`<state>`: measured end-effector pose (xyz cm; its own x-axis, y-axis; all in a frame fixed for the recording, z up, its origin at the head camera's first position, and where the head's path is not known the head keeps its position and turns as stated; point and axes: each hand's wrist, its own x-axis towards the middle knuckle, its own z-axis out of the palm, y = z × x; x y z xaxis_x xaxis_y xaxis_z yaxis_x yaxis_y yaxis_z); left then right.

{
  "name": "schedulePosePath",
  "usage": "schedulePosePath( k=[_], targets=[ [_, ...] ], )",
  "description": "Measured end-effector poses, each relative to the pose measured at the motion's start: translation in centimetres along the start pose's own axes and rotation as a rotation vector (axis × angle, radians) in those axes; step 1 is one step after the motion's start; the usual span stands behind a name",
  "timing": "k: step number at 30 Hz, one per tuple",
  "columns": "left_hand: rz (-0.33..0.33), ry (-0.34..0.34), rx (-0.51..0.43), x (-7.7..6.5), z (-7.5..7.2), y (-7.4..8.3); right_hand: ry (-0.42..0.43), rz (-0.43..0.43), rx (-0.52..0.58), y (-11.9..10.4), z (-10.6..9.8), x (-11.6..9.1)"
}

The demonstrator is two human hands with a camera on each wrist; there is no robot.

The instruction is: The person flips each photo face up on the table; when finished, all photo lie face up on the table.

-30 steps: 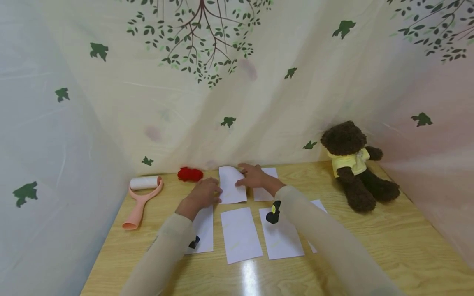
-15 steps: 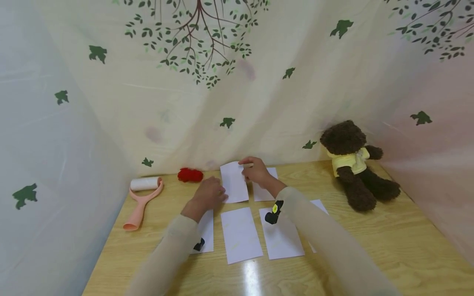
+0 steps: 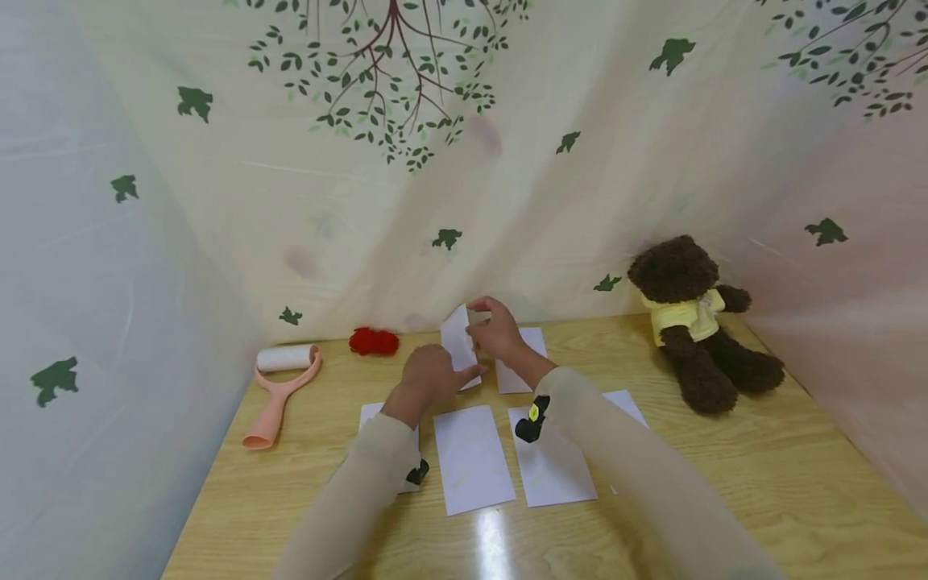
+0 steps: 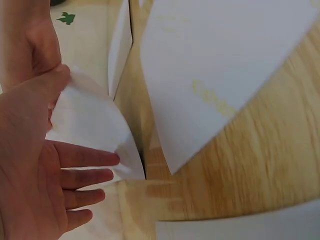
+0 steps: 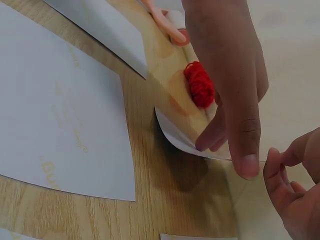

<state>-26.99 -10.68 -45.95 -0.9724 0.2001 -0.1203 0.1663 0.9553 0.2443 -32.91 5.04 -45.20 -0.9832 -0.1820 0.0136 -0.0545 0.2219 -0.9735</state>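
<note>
A white sheet of paper (image 3: 455, 337) stands tilted and bowed near the back of the table. My right hand (image 3: 499, 332) pinches its right side near the top between thumb and fingers. Across its lower part lies my left hand (image 3: 431, 375), thumb pointing right toward the sheet's right edge. In the left wrist view, the left fingers (image 4: 82, 178) are straight and spread, the foremost fingertip touching the paper. The right wrist view shows the sheet (image 5: 172, 134) nearly edge-on, curved. Behind my right wrist another white sheet (image 3: 532, 341) lies flat.
Several more white sheets lie in a front row, including a middle sheet (image 3: 474, 459) with faint yellow print. A red yarn bundle (image 3: 373, 341) and a pink-handled lint roller (image 3: 279, 395) lie at left. A brown teddy bear (image 3: 685, 326) sits at right, beside the fabric backdrop (image 3: 348, 242).
My left hand has moved right across the sheet, and its thumb now extends to the right. The sheet has tilted up and turned, looking narrower. My right hand has risen slightly with its edge.
</note>
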Motion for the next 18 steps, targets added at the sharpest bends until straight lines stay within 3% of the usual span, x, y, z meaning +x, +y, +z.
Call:
schedulePosePath(
  k=[5, 9, 13, 18],
  targets=[
    [-0.015, -0.030, -0.237, -0.2, -0.3, 0.0, 0.001, -0.010, 0.009, -0.5, 0.2, -0.3],
    [-0.022, 0.006, -0.398, -0.7, -0.9, -0.1, -0.002, -0.016, 0.073, -0.1, 0.4, 0.0],
    [0.001, 0.081, -0.458, -1.0, -1.6, -0.5, -0.022, -0.011, 0.159, 0.4, 0.5, -0.1],
    [-0.005, 0.152, -0.535, -1.2, -2.1, -1.2, -0.039, -0.020, 0.171, 0.9, 0.6, -0.4]
  ],
)
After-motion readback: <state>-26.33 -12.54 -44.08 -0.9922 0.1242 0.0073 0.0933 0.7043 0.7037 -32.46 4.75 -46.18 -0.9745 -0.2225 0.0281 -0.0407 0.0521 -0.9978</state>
